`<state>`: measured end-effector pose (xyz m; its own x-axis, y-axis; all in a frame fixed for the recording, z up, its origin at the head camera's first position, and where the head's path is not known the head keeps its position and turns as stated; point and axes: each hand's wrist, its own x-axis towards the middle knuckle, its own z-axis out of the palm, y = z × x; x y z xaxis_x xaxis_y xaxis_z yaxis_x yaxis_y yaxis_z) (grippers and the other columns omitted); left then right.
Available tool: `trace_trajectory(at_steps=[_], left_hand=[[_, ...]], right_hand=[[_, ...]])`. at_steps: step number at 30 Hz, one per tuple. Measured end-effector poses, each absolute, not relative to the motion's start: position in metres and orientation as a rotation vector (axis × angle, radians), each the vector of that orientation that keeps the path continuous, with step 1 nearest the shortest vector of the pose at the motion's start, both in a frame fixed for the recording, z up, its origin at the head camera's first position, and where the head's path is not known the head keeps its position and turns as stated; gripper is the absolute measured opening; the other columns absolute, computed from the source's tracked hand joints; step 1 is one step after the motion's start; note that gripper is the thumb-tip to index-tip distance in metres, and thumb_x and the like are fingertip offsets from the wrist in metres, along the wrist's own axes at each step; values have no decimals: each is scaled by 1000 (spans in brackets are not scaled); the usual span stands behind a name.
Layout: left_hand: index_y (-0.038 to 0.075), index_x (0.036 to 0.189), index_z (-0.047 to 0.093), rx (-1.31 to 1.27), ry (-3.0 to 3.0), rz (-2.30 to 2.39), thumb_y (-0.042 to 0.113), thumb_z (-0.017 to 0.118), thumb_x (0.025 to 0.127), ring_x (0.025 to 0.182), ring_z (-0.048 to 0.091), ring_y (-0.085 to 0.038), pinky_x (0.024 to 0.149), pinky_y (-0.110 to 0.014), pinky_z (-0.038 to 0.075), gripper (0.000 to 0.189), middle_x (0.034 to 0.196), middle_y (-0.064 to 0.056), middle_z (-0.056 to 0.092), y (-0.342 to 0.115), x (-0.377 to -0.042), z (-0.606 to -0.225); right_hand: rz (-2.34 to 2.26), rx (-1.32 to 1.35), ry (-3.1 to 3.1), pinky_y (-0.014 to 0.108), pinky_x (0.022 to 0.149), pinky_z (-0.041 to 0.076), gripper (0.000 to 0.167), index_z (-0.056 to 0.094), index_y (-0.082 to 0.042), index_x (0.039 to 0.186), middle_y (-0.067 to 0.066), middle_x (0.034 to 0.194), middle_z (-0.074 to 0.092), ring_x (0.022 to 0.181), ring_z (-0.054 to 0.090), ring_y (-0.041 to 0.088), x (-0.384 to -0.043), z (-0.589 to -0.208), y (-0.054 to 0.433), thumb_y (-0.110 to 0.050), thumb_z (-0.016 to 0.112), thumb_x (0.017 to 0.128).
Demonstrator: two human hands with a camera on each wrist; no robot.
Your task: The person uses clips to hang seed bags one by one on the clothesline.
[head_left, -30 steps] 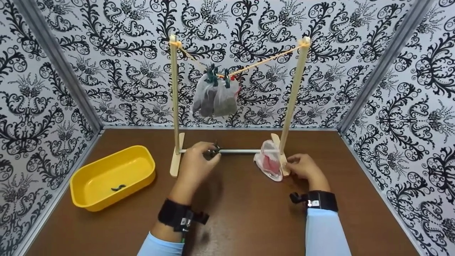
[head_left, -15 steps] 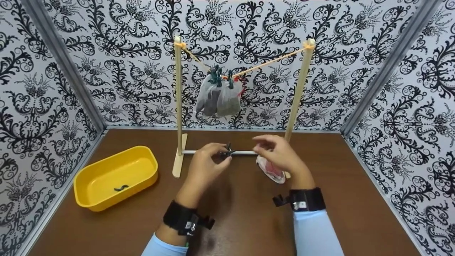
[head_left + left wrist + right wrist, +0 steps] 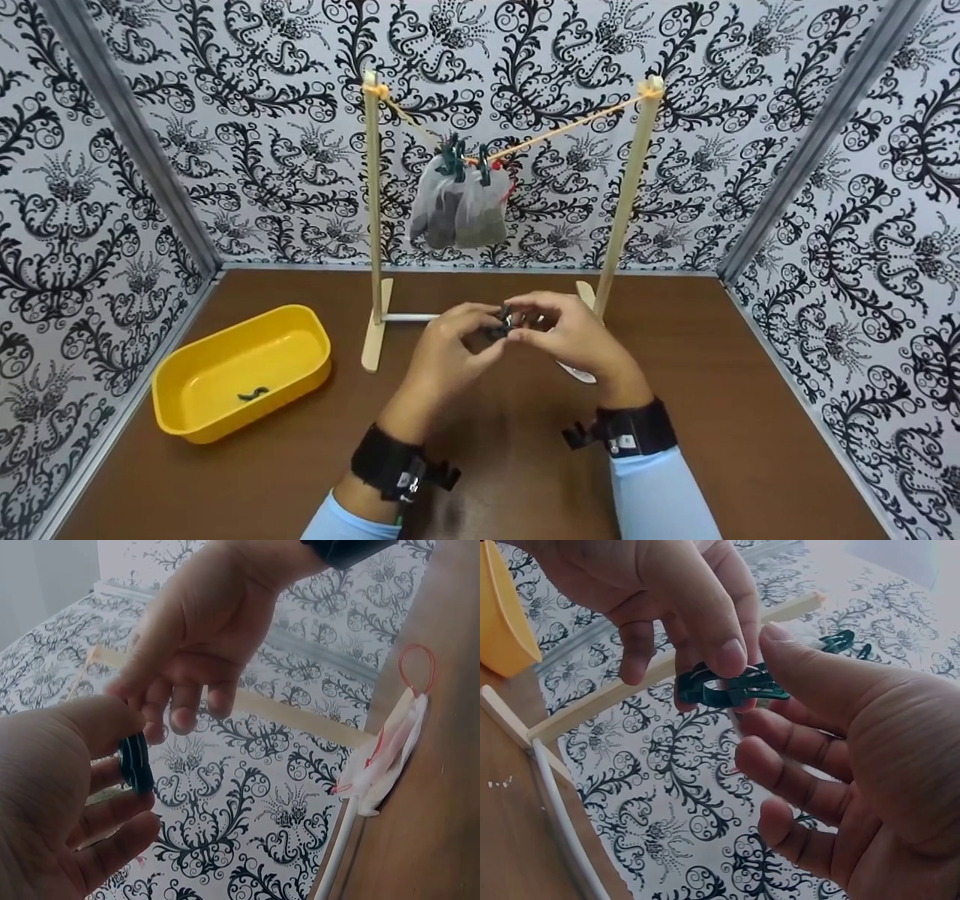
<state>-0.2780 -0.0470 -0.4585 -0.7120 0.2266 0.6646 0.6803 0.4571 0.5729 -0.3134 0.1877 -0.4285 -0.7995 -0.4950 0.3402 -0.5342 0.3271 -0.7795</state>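
Note:
My left hand [image 3: 454,345] pinches a dark green clothespin [image 3: 720,688] between thumb and fingers. From the right, my right hand [image 3: 581,334] meets it, its thumb and index finger at the clothespin's other end. Whether a second clothespin is in the grasp I cannot tell. In the left wrist view, a white mesh bag [image 3: 386,754] with a red cord lies near the foot of the rack; the right hand mostly hides it from the head view. White mesh bags [image 3: 480,214] with grey contents hang from the orange string [image 3: 577,127], held by green clothespins [image 3: 454,159].
A wooden rack stands ahead, with a left post [image 3: 373,202], a right post [image 3: 630,187] and a white crossbar [image 3: 409,318] low down. On the left sits a yellow tray [image 3: 244,360] with a dark green clothespin [image 3: 253,394] inside. Patterned panels enclose the brown table [image 3: 510,480].
My right hand has come from beside the right foot of the rack, over the bag, to the clothespin. My left hand has shifted right with the clothespin.

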Motion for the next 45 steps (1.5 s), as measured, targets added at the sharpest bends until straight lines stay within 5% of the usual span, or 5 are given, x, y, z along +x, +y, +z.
trace_trajectory(at_steps=[13,22,30,40,45], left_hand=[[8,111,84,-645,-2382,-1181,20,85,102,105,79,-30,97,-45,65,15,110,-6,82,-14,-294,-484],[14,141,77,-647,-2891,-871,31,84,102,122,74,-31,107,-46,65,43,136,-10,72,38,-327,-518],[12,121,86,-700,-2903,-1072,30,78,106,117,73,-28,105,-42,63,25,123,-10,79,70,-362,-531],[10,68,77,-386,-2746,-1486,18,89,94,63,52,-11,57,-24,45,30,65,10,60,73,-371,-546],[7,94,74,-259,-2568,-1645,14,87,86,72,65,-14,60,-28,55,16,78,2,69,61,-391,-569]], right_hand=[[1699,581,-2217,22,69,63,9,81,6,101,6,89,82,74,75,10,-321,-428,214,0,86,97],[1814,412,-2047,23,63,62,9,76,14,94,-6,75,77,64,71,12,-331,-432,233,7,82,98],[1829,401,-2042,23,62,61,10,75,16,95,-7,72,75,62,69,8,-334,-434,235,9,81,98],[1776,410,-2064,22,61,61,10,76,15,95,-6,73,75,63,73,17,-331,-432,238,8,81,99],[1811,380,-2064,23,63,64,7,76,14,96,-1,77,79,65,75,9,-331,-431,241,9,80,99]])
